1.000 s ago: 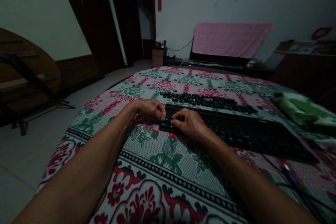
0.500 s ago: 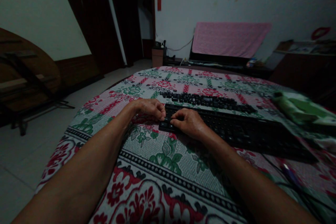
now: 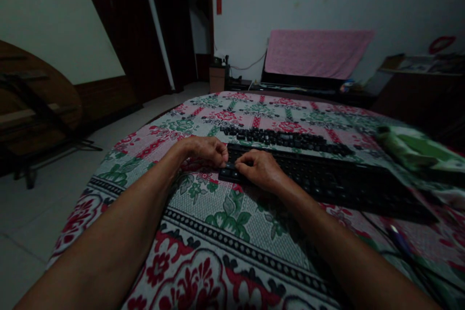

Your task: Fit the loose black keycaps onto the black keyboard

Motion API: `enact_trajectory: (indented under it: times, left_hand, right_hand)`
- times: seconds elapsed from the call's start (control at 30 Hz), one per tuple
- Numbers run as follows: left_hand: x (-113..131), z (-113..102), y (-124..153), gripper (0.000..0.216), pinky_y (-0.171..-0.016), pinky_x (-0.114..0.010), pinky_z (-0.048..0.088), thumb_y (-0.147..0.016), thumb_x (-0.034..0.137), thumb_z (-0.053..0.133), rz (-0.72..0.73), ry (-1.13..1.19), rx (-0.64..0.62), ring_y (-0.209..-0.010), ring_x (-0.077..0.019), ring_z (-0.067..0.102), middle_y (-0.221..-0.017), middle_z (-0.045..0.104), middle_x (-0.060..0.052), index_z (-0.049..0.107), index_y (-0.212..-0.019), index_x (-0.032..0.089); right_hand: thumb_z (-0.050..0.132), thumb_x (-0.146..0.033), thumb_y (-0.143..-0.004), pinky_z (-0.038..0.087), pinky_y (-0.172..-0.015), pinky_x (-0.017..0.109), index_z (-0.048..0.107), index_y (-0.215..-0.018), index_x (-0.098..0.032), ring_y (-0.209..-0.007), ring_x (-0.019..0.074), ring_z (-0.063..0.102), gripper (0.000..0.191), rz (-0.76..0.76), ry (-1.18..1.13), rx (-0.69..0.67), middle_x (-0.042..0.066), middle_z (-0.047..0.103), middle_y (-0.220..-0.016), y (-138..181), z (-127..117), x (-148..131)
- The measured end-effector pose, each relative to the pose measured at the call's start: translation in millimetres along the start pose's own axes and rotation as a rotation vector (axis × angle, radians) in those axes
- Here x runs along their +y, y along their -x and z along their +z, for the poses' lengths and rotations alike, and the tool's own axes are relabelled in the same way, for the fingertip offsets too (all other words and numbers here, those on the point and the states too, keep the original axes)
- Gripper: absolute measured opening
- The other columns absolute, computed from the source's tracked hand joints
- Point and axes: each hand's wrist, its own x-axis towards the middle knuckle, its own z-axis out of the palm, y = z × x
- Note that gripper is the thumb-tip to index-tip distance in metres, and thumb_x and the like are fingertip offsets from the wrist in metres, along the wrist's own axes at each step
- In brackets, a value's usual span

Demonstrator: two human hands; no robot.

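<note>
Head view: a black keyboard (image 3: 327, 179) lies on a floral tablecloth (image 3: 225, 223), stretching from centre toward 3 o'clock. Its left end sits directly under both hands. The left hand (image 3: 203, 151) rests curled at the keyboard's left corner, fingertips touching the edge; whether it pinches anything cannot be told. The right hand (image 3: 259, 169), just beside it at 3 o'clock, lies palm down with fingers bent onto the keys. A row of loose keycaps (image 3: 286, 139) lies at 12 o'clock, just beyond the keyboard. A green cloth (image 3: 414, 150) sits at 2 o'clock.
</note>
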Motion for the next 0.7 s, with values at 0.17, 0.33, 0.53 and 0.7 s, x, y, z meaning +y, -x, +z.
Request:
enact_trajectory:
  times: [0.17,0.33,0.53,0.7]
  left_hand:
    - [-2.6,-0.5,-1.7,0.023,-0.043,-0.017,0.033,-0.058,0.022,0.063,0.005,0.007,-0.018,-0.044,-0.0058,0.044,-0.053,0.053,0.005,0.056,-0.079,0.015]
    - [0.9,0.6,2.5,0.018,-0.043,-0.018,0.033,-0.062,0.026,0.061,0.031,0.028,0.018,-0.045,-0.0062,0.046,-0.052,0.054,0.003,0.060,-0.075,0.014]
    - [0.6,1.4,1.2,0.017,-0.046,-0.018,0.035,-0.063,0.028,0.060,0.026,0.023,0.025,-0.047,-0.0062,0.046,-0.054,0.055,0.002,0.059,-0.073,0.014]
    - [-2.0,2.7,-2.1,0.017,-0.043,-0.018,0.032,-0.061,0.027,0.061,0.025,0.036,0.025,-0.044,-0.0059,0.044,-0.051,0.051,0.003,0.054,-0.069,0.014]
  right_hand:
    - [0.050,-0.030,-0.070,0.038,-0.062,0.022,0.067,-0.079,-0.024,-0.072,0.0129,0.055,0.020,0.013,0.011,0.002,0.001,0.063,-0.082,-0.5,0.3,-0.5]
    - [0.050,-0.029,-0.070,0.038,-0.062,0.022,0.067,-0.078,-0.024,-0.072,0.0127,0.055,0.019,0.005,0.021,0.007,0.001,0.063,-0.081,-0.4,0.9,0.1]
    - [0.050,-0.030,-0.070,0.038,-0.061,0.022,0.067,-0.077,-0.024,-0.071,0.0127,0.055,0.020,0.017,0.035,0.003,0.001,0.064,-0.081,-1.5,-0.5,-1.0]
    - [0.050,-0.029,-0.070,0.038,-0.060,0.021,0.067,-0.075,-0.023,-0.070,0.0123,0.054,0.019,0.032,0.051,-0.001,0.001,0.064,-0.079,-2.7,1.5,-0.5]
